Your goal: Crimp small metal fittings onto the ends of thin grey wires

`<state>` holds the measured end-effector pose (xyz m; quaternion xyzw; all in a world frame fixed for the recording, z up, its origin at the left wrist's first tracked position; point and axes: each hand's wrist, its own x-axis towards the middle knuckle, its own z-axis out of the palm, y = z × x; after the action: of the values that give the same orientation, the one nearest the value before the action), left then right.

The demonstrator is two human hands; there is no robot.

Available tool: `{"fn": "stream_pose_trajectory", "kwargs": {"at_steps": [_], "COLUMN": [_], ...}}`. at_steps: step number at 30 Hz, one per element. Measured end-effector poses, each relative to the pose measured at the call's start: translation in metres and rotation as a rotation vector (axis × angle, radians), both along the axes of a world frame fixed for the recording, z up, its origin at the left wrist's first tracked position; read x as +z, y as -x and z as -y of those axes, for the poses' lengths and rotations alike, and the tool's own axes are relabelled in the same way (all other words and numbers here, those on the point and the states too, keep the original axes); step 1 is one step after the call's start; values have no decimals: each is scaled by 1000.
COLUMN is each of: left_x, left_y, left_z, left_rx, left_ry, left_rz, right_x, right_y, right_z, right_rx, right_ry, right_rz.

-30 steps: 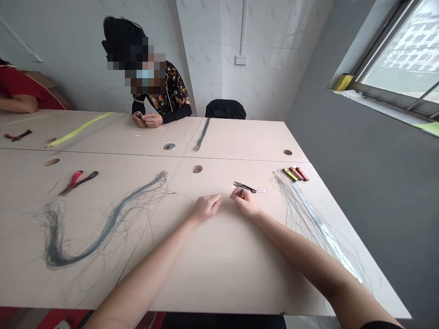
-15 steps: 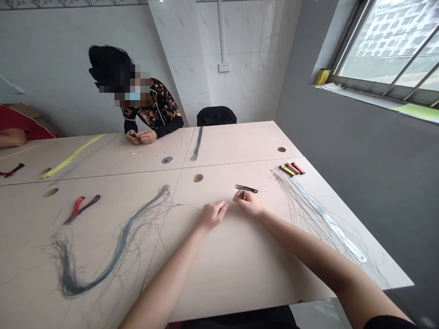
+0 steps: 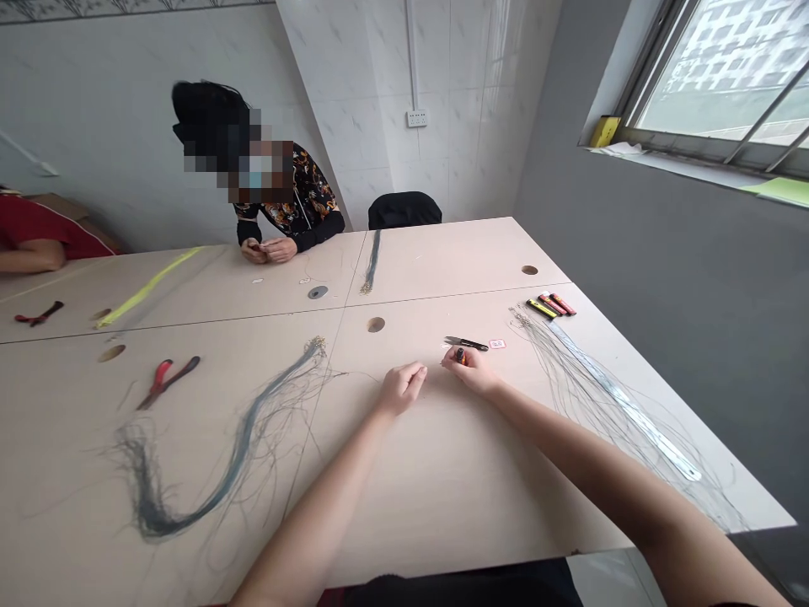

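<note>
Pale board makes up the desk (image 3: pixel 442 489) under me, its near edge crossing low in my view and its right edge slanting out from the far corner, alongside the grey wall (image 3: pixel 695 278). My best room lies between the left forearm (image 3: pixel 332 506) and the right forearm (image 3: pixel 575 455), from the wrists back to that near edge. On the right I'm hemmed in by a metal ruler (image 3: pixel 624 400) and fine grey threads (image 3: pixel 526 320), both running down toward the right edge. Leftward, a curved bundle of blue-grey threads (image 3: pixel 242 441) limits my swing, with red-and-black pliers (image 3: pixel 162 386) beyond its frayed end.

Both hands sit near the middle, a narrow gap between them. My right hand (image 3: pixel 475 373) has its fingers wrapped round what looks like an orange-and-black lighter (image 3: pixel 461 357), one end showing at the fist; black snips (image 3: pixel 466 343) lie just beyond it, and a pink-bordered label (image 3: pixel 497 344) sits beside them. My left hand (image 3: pixel 403 386) has its fingers curled together; a thin strand (image 3: pixel 361 374) runs toward it from the left, but I can't tell whether they pinch it.

Against half a second ago, everything on the desk has slid slightly rightward in my view. Relative to the snips, both hands have barely shifted, and the lighter is still in the right fist.
</note>
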<state>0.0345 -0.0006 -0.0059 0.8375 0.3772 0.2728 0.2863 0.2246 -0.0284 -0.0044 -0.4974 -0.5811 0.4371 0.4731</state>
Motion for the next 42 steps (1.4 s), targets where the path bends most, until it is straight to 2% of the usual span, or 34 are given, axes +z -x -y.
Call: {"fn": "stream_pose_trajectory", "kwargs": {"at_steps": [6, 9, 13, 17, 20, 24, 27, 35, 42], "left_x": [-3, -9, -12, -11, -10, -11, -12, -12, -9], "left_y": [1, -1, -6, -10, -13, -14, -14, -14, -14], "left_z": [0, 0, -1, 1, 3, 4, 4, 5, 5], "left_rx": [69, 167, 279, 342, 395, 394, 406, 402, 401], "left_ry": [17, -110, -290, -303, -312, -335, -341, -362, -334], "left_rz": [41, 31, -100, -243, -310, -343, -360, -376, -406], "right_x": [-1, 5, 32, 69, 94, 122, 140, 177, 192], "right_y": [2, 0, -12, -34, -54, -76, -90, -112, -113], "right_z": [-6, -16, -31, -43, -47, -47, -47, -51, -56], "right_rx": [-112, -155, -172, -152, -67, 37, 60, 100, 161], "right_ry": [91, 134, 142, 81, 82, 49, 2, -65, 22], "right_rz": [-91, -45, 16, 48, 23, -8, -19, -25, 106]}}
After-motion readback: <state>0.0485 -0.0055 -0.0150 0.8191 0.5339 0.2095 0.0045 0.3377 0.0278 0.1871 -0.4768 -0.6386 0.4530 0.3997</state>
